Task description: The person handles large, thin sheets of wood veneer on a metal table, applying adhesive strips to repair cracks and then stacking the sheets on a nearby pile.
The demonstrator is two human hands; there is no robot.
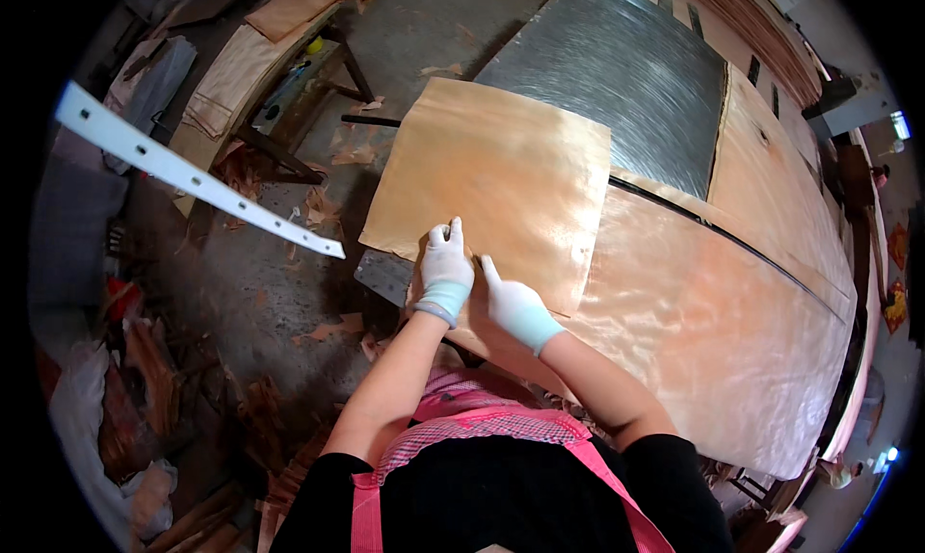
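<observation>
We see through one wide head camera, looking steeply down from above our own chest and pink apron [482, 428]. It sits close over the left hand [446, 269] and right hand [517, 307], facing forward across the veneer sheet [491, 168]; edges bend toward the dark rim.
</observation>
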